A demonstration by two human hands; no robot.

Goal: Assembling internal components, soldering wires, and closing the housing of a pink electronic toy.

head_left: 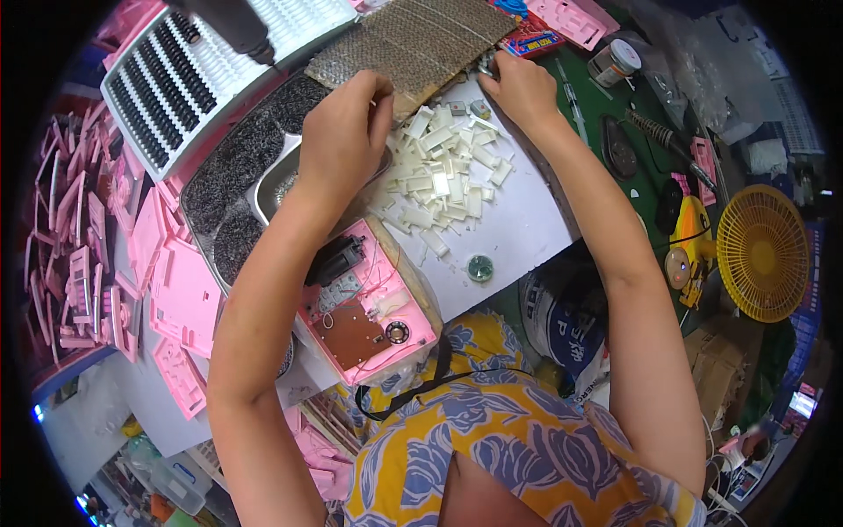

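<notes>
**White plastic heap between two bent hands**

In the head view, your left hand [356, 114] hangs with its fingers curled toward the thumb, over the near side of a flat, brown, bubble-textured sheet [413, 44]. You cannot tell whether it pinches anything (its back hides the fingertips). Your right hand [522, 83] is also bent, at the right end of that sheet, beside some small, shiny metal parts [486, 63]; its grip is hidden too.

The loose heap of small, glossy, off-white plastic pieces [443, 171] lies between your forearms on a smooth white board [531, 220], with a small, round, green-filled tub [479, 268] just nearer to you. Your left wrist crosses a shiny, rounded metal dish [268, 191] set against a speckled black tray [235, 158].

Closer to your body sits an open, pink plastic casing [419, 323] (red wires, a brown circuit board [353, 336]). To your right, a coil-guarded soldering iron [663, 136] rests on the green desk [593, 114].
</notes>
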